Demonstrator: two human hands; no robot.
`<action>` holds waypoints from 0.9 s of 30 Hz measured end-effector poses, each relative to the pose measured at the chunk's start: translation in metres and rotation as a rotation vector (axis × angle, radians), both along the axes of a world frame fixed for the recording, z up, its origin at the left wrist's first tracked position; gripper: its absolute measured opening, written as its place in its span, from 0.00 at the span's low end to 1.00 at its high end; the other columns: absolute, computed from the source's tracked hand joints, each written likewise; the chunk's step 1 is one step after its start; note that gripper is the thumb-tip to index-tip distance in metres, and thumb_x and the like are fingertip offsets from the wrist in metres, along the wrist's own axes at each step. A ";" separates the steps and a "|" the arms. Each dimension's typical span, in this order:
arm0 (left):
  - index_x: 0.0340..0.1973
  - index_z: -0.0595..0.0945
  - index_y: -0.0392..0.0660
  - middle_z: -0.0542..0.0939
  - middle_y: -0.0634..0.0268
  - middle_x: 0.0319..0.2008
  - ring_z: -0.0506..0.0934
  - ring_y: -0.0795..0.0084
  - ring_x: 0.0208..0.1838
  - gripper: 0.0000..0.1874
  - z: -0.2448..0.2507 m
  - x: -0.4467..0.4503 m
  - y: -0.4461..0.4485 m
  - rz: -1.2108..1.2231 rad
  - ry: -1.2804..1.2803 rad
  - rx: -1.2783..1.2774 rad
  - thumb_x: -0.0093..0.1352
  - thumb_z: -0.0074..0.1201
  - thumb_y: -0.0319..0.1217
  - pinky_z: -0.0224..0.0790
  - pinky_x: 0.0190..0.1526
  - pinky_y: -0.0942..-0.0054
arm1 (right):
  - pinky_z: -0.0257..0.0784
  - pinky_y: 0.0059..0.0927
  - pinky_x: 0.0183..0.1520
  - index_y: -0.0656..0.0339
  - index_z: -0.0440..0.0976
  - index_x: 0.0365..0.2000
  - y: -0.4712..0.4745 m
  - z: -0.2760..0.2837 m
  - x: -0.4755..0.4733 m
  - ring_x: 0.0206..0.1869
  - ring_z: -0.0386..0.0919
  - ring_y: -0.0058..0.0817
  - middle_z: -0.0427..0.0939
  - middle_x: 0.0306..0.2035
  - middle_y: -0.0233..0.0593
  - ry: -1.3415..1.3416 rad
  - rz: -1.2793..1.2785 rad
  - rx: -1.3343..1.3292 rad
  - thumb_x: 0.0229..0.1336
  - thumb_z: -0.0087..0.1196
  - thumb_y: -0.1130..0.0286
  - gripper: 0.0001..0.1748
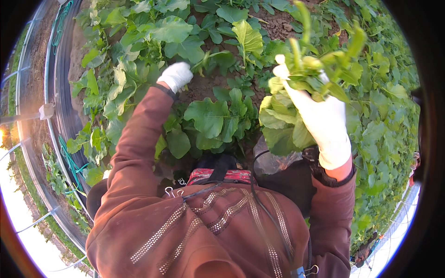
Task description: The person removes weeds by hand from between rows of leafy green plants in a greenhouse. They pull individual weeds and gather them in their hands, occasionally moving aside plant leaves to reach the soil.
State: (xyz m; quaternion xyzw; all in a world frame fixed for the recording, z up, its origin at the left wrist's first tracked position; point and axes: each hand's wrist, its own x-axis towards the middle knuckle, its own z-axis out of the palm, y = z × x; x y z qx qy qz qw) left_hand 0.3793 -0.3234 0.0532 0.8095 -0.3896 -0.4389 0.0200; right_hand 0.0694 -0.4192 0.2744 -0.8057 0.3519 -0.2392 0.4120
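My right hand (pixel 316 111), in a white glove, holds a bunch of leafy greens (pixel 281 121) up over the bed. The cut-looking stem ends (pixel 295 52) point away from me, and the leaves hang back toward my lap. My left hand (pixel 176 75), also gloved in white, is low among the growing plants with its fingers curled under. A bit of green shows beneath it, but its fingertips are hidden, so I cannot tell whether it grips a stem. Beside it stands a leafy stalk (pixel 208 60). Broad-leaved plants (pixel 208 118) grow between my hands and my lap.
Dense greens (pixel 379 104) cover the right side. Along the left run black plastic sheeting (pixel 66 69), curved metal tubes (pixel 48 87) and green twine (pixel 71 163). Near my right knee lies clear plastic (pixel 273 160). A dark cable (pixel 255 194) crosses my brown top (pixel 208 236).
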 end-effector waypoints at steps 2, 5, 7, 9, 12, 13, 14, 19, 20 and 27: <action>0.36 0.82 0.39 0.81 0.50 0.24 0.81 0.55 0.23 0.12 0.070 -0.020 -0.006 -0.443 -0.295 -0.350 0.67 0.52 0.36 0.74 0.30 0.60 | 0.74 0.22 0.44 0.63 0.81 0.45 0.002 -0.003 0.004 0.38 0.81 0.18 0.86 0.38 0.34 -0.037 0.070 0.145 0.56 0.62 0.77 0.14; 0.35 0.82 0.39 0.79 0.56 0.20 0.80 0.62 0.22 0.18 0.167 -0.063 -0.012 -0.544 0.041 -0.684 0.70 0.51 0.43 0.72 0.27 0.64 | 0.72 0.24 0.55 0.64 0.73 0.58 0.008 -0.002 0.008 0.48 0.79 0.19 0.83 0.49 0.38 -0.204 0.234 0.216 0.55 0.64 0.76 0.28; 0.40 0.82 0.37 0.80 0.61 0.22 0.78 0.71 0.22 0.17 0.217 -0.087 -0.018 -0.567 0.440 -0.734 0.70 0.53 0.40 0.71 0.26 0.71 | 0.69 0.26 0.59 0.64 0.73 0.58 0.011 0.000 0.011 0.52 0.76 0.21 0.81 0.53 0.38 -0.090 0.256 0.211 0.52 0.67 0.75 0.31; 0.46 0.81 0.36 0.81 0.62 0.25 0.78 0.76 0.23 0.18 0.252 -0.096 -0.022 -0.561 0.417 -0.516 0.70 0.55 0.38 0.71 0.28 0.75 | 0.72 0.28 0.55 0.65 0.76 0.53 0.013 0.005 0.009 0.48 0.78 0.22 0.82 0.46 0.36 -0.138 0.257 0.228 0.50 0.70 0.72 0.28; 0.50 0.81 0.34 0.82 0.62 0.28 0.79 0.74 0.28 0.21 0.262 -0.097 -0.016 -0.387 0.714 -0.600 0.71 0.56 0.40 0.73 0.34 0.76 | 0.75 0.27 0.43 0.63 0.81 0.44 0.010 0.014 -0.004 0.38 0.80 0.20 0.85 0.37 0.33 -0.194 0.114 0.131 0.53 0.67 0.72 0.17; 0.50 0.81 0.33 0.83 0.61 0.29 0.82 0.73 0.33 0.22 0.254 -0.092 -0.013 -0.378 0.744 -0.683 0.73 0.53 0.42 0.74 0.41 0.75 | 0.75 0.27 0.44 0.60 0.82 0.45 0.008 0.018 -0.009 0.39 0.81 0.21 0.85 0.39 0.34 -0.178 0.042 0.128 0.54 0.66 0.72 0.17; 0.49 0.82 0.33 0.84 0.61 0.30 0.82 0.72 0.34 0.23 0.243 -0.080 -0.011 -0.181 0.780 -0.706 0.74 0.52 0.43 0.75 0.41 0.75 | 0.75 0.27 0.44 0.59 0.83 0.45 0.003 0.019 -0.009 0.39 0.81 0.20 0.85 0.40 0.34 -0.108 -0.049 -0.138 0.54 0.66 0.72 0.16; 0.46 0.84 0.41 0.86 0.60 0.37 0.85 0.69 0.37 0.20 0.112 -0.023 -0.029 0.279 0.787 -0.415 0.72 0.52 0.44 0.79 0.42 0.71 | 0.71 0.28 0.60 0.67 0.82 0.45 -0.004 0.025 -0.023 0.51 0.79 0.24 0.83 0.46 0.39 -0.206 -0.416 0.221 0.58 0.63 0.76 0.14; 0.47 0.84 0.43 0.86 0.60 0.37 0.84 0.70 0.36 0.19 0.074 -0.023 -0.029 0.261 0.735 -0.346 0.72 0.53 0.44 0.79 0.40 0.71 | 0.72 0.26 0.54 0.67 0.83 0.42 -0.003 0.025 -0.025 0.46 0.80 0.21 0.84 0.43 0.37 -0.217 -0.412 0.215 0.56 0.66 0.75 0.13; 0.63 0.75 0.44 0.84 0.50 0.48 0.84 0.54 0.45 0.29 -0.117 -0.074 -0.031 -0.132 0.149 -0.333 0.65 0.57 0.31 0.76 0.49 0.57 | 0.73 0.24 0.48 0.66 0.79 0.45 -0.002 0.020 -0.018 0.41 0.79 0.19 0.82 0.40 0.33 -0.155 -0.424 0.185 0.57 0.63 0.80 0.14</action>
